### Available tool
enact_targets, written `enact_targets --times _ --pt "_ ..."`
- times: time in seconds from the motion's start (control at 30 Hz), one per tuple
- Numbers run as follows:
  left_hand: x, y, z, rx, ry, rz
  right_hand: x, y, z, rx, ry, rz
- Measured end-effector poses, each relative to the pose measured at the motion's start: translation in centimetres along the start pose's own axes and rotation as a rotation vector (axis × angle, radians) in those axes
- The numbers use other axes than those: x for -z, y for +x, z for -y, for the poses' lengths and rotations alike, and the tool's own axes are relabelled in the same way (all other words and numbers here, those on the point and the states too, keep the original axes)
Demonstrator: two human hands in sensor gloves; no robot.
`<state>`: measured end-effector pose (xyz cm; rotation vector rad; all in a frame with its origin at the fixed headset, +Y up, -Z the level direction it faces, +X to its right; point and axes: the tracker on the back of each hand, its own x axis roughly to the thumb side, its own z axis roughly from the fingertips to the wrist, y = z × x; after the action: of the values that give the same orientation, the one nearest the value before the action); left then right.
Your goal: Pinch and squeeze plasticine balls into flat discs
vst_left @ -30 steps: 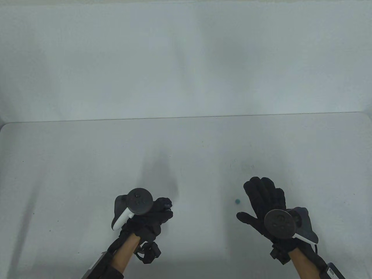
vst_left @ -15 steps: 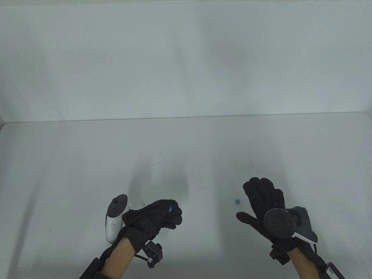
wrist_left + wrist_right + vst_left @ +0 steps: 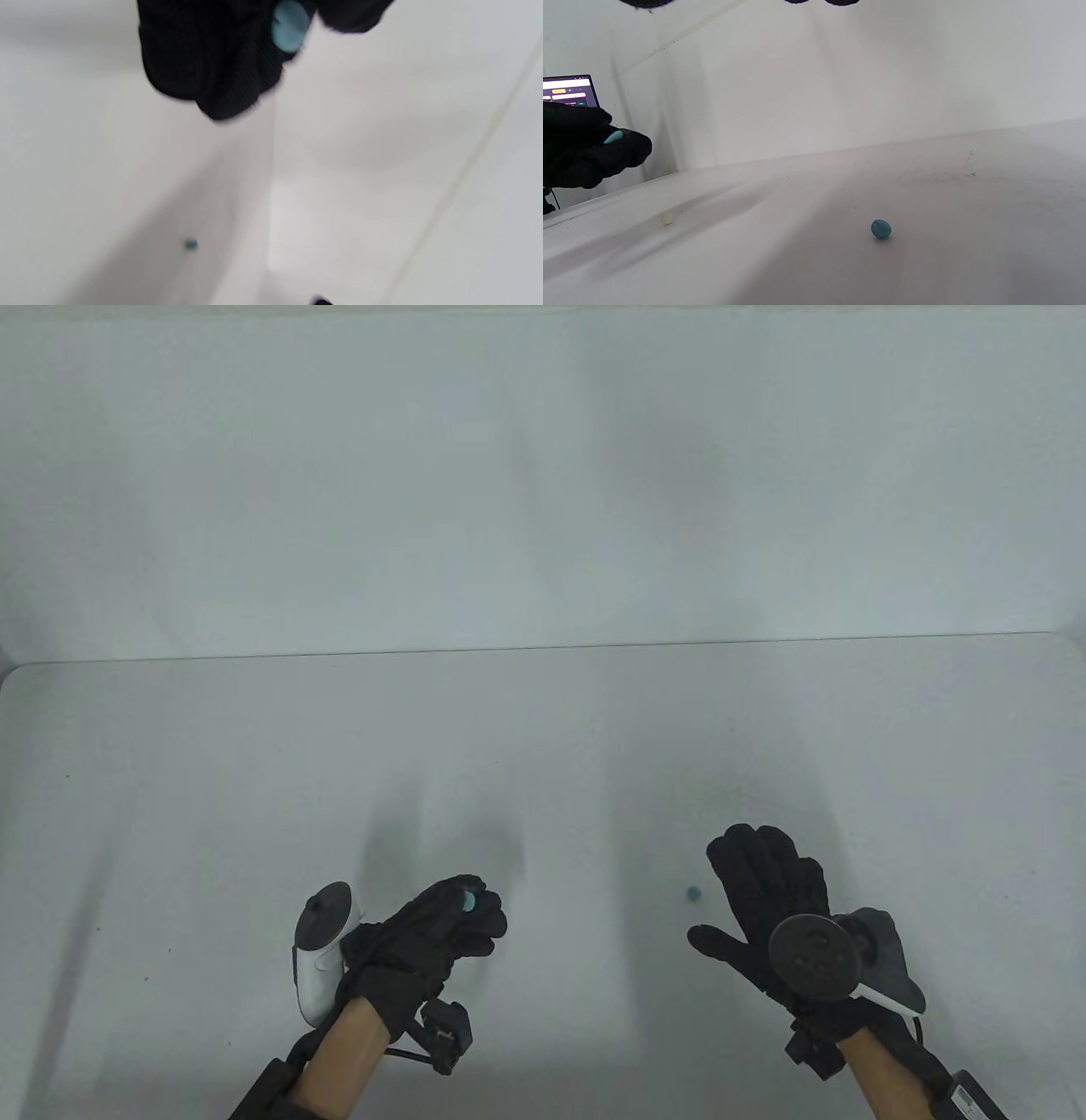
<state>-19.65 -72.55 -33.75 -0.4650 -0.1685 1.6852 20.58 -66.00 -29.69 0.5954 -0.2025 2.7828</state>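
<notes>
My left hand (image 3: pixel 462 912) hovers above the table and pinches a light blue plasticine piece (image 3: pixel 467 901) between thumb and fingers. The same piece (image 3: pixel 289 26) looks flattened in the left wrist view, and shows edge-on (image 3: pixel 613 136) in the right wrist view. A small teal ball (image 3: pixel 694 892) lies on the table just left of my right hand (image 3: pixel 764 882); it also appears as the teal ball (image 3: pixel 881 228) and, tiny, the teal ball (image 3: pixel 191 244). My right hand lies flat, fingers straight, holding nothing.
A pale cream ball (image 3: pixel 667 218) sits on the white table (image 3: pixel 212 780) under the left hand's side. A laptop screen (image 3: pixel 569 91) stands at the far left of the right wrist view. A white wall rises behind the table's far edge.
My left hand has rolled palm-up so the tracker swung to its left, and the light blue piece now shows between the fingertips. The right hand and teal ball stayed put.
</notes>
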Motion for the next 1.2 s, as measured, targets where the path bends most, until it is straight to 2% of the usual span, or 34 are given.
enact_targets --times 0.03,0.1,0.2,0.3,0.53,0.63,0.73,0.9,1.2 --pt "0.06 -0.12 0.11 -0.05 -0.029 0.023 -0.01 0.01 0.0 -0.001 0.001 0.0" --pt "0.0 -0.13 0.15 -0.071 0.0 0.014 -0.02 0.02 0.03 -0.001 0.0 0.0" --pt "-0.01 -0.14 -0.21 0.025 0.053 0.004 0.01 0.05 0.0 0.001 0.003 0.003" --pt "-0.07 -0.21 -0.29 0.043 0.106 -0.005 -0.01 0.08 0.02 -0.004 0.001 0.005" --pt "-0.19 0.5 -0.03 0.153 0.144 0.018 -0.01 0.13 0.04 0.0 -0.002 0.01" --pt "-0.2 0.48 -0.04 0.168 0.141 0.023 -0.02 0.16 0.01 -0.001 -0.003 0.013" --pt "-0.12 -0.09 -0.09 0.07 0.095 -0.011 -0.02 0.13 0.03 0.007 -0.012 0.013" --pt "-0.24 -0.23 0.25 -0.011 0.076 -0.022 -0.05 0.08 0.03 0.008 -0.01 0.007" --pt "-0.36 0.6 0.5 0.053 0.058 0.037 -0.05 0.06 -0.02 0.013 -0.005 0.0"
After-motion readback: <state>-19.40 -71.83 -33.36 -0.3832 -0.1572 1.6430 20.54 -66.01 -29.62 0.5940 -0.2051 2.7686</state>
